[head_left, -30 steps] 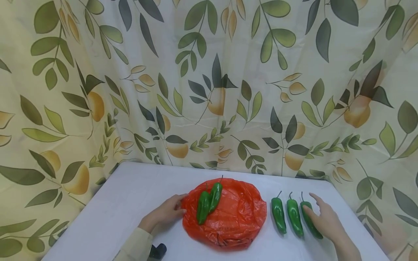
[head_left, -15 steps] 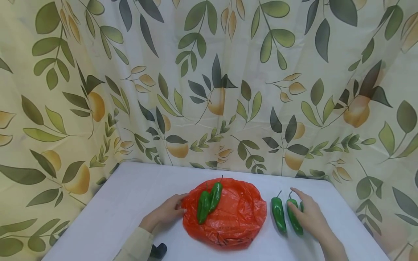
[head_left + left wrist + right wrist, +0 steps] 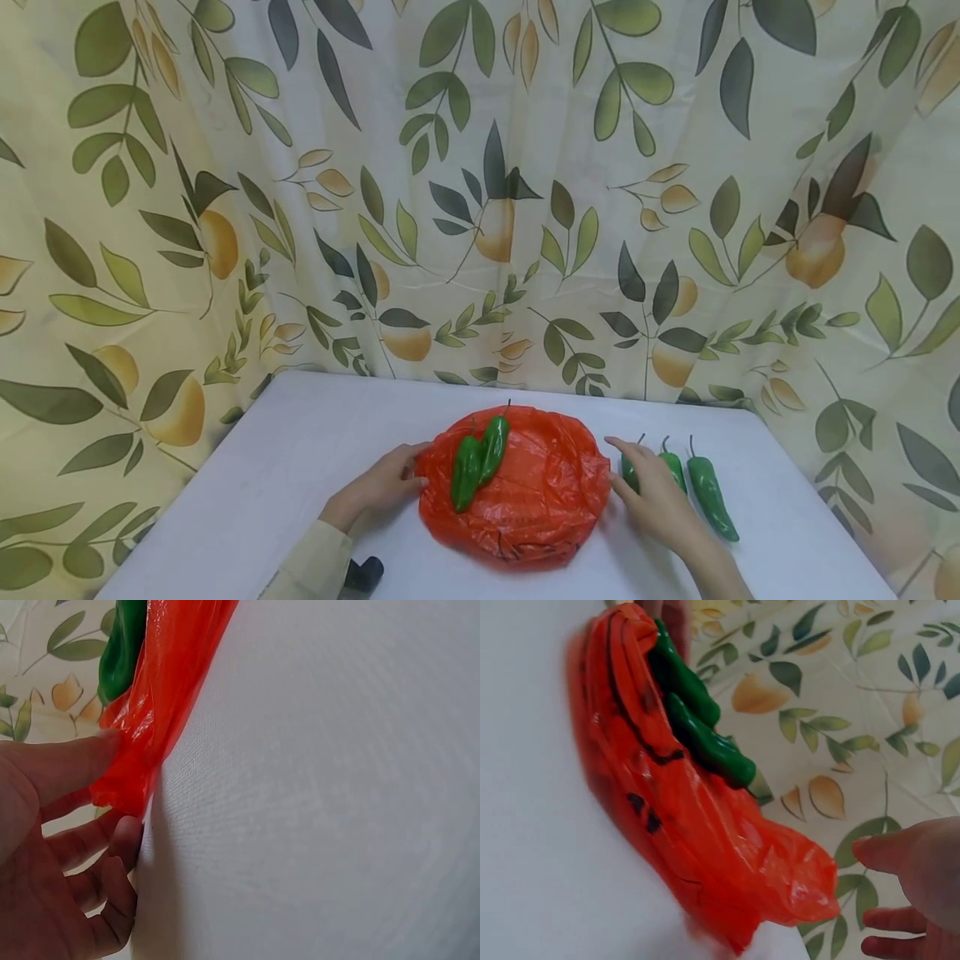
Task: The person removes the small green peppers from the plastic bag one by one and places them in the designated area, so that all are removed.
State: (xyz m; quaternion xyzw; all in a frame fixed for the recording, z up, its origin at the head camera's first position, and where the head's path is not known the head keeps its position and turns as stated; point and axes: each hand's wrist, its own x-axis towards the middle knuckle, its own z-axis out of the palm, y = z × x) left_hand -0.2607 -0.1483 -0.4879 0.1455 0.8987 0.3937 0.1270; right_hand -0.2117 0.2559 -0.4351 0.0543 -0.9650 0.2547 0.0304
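A red plastic bag (image 3: 536, 500) lies flattened on the white table, with two green peppers (image 3: 480, 458) on its left part. My left hand (image 3: 382, 483) pinches the bag's left edge; in the left wrist view the thumb (image 3: 79, 759) lies on the plastic with fingers behind it. At the bag's right edge is my right hand (image 3: 652, 496), thumb and fingers apart and nothing between them. In the right wrist view its thumb (image 3: 885, 853) stands a little off the bag. It partly covers two of the green peppers on the table; the third pepper (image 3: 712, 498) shows whole to its right.
On the white table (image 3: 330, 425), a small black object (image 3: 366, 575) sits by the left forearm at the near side. A curtain (image 3: 480, 208) printed with leaves and fruit hangs behind the table and along both sides.
My right hand has moved left, from over the rightmost pepper to the bag's right edge, leaving that pepper uncovered. The left hand and the bag stay put.
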